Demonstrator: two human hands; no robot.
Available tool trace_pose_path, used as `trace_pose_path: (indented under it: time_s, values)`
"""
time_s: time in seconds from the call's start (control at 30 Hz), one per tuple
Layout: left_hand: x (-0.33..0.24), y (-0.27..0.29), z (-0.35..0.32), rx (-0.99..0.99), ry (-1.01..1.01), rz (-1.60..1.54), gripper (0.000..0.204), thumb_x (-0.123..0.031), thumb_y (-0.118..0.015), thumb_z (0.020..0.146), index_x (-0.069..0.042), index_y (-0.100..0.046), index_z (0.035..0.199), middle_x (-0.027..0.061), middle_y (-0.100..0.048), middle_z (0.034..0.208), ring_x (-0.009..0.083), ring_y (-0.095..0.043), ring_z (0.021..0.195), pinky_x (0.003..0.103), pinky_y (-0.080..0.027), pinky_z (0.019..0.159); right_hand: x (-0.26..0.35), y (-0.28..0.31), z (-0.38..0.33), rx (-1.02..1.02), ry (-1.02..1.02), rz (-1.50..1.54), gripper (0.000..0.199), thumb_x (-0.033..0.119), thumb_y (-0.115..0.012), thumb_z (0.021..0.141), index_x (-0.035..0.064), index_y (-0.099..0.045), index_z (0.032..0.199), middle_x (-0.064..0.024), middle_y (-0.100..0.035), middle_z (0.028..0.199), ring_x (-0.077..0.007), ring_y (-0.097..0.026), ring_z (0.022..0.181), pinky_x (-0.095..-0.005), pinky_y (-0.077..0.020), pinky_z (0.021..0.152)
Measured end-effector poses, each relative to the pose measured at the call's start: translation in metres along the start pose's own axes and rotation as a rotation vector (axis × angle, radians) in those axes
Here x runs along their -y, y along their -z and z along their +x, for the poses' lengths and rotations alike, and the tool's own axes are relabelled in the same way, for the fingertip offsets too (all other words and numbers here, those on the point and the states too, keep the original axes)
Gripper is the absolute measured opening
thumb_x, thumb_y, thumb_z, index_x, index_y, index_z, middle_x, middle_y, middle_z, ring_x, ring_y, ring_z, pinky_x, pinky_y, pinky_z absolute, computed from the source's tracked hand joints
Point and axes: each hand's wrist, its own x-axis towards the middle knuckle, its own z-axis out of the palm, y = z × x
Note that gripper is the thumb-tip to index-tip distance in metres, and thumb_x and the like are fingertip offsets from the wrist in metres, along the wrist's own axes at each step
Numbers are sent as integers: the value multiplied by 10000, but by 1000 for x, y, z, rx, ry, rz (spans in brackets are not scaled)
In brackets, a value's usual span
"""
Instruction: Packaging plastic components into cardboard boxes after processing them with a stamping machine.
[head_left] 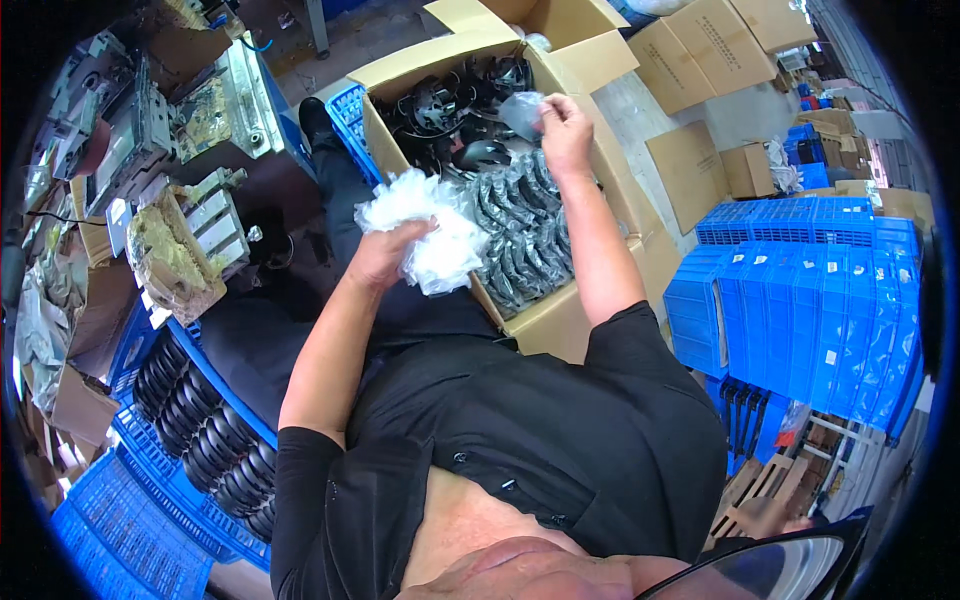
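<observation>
My left hand [385, 252] is closed around a wad of thin clear plastic bags [440, 225], held over the near left side of an open cardboard box [548, 322]. Farther off, above the box's right side, my right hand [567, 138] pinches a single clear plastic bag [520, 115]. Curved black parts in plastic wrapping [522, 235] lie in tight rows in the box's near half. Loose black parts [432, 105], seemingly unwrapped, fill its far half in a jumble. Whether the pinched bag contains anything cannot be made out.
At lower left, a blue crate [118, 425] holds rows of black curved parts. A machine with a worn metal fixture [190, 240] stands on my left. Stacked blue crates [800, 310] rise on the right. Flattened cardboard [690, 165] and another open box [575, 22] lie beyond.
</observation>
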Motion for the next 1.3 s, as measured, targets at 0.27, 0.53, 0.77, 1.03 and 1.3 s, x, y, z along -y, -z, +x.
trace_pose_path:
  time_s: [0.27, 0.53, 0.77, 1.03, 1.3]
  values:
    - [-8, -30, 28, 101, -105, 206, 634, -12, -781, 856, -19, -545, 1445, 89, -685, 1233, 205, -675, 1105, 372, -564, 959, 2, -6, -32, 102, 209, -184, 70, 41, -687, 944, 10, -705, 1005, -138, -737, 868, -229, -719, 783, -359, -565, 747]
    - [-5, -32, 45, 178, -285, 606, 715, -75, -810, 840, -52, -511, 1489, 81, -639, 1328, 216, -614, 1201, 357, -494, 1051, 52, -21, -75, 586, 350, -36, 142, -7, -734, 888, -5, -727, 1029, -142, -743, 967, -219, -724, 886, -332, -571, 789]
    - [-4, -24, 54, 1, -234, 578, 351, -83, -794, 898, -13, -691, 1226, 61, -743, 1076, 206, -719, 954, 360, -586, 855, 50, -29, -58, 547, 26, -14, 157, 133, -757, 954, 25, -758, 1069, -115, -786, 971, -177, -751, 880, -326, -597, 814]
    - [-11, -22, 89, 86, -350, 840, 369, -25, -811, 840, 16, -704, 1191, 90, -748, 1116, 218, -728, 981, 377, -603, 854, -77, -18, 61, 393, -56, -1084, 495, 275, -761, 887, 89, -632, 1327, -213, -580, 1402, -423, -605, 1267, -525, -467, 1110]
    - [29, -11, 43, 114, 0, 513, 364, -39, -806, 876, -5, -684, 1217, 78, -740, 1093, 201, -715, 981, 364, -591, 879, -84, -36, 77, 545, -174, -1182, 528, 375, -736, 863, 61, -671, 1282, -229, -546, 1424, -440, -596, 1295, -531, -483, 1105]
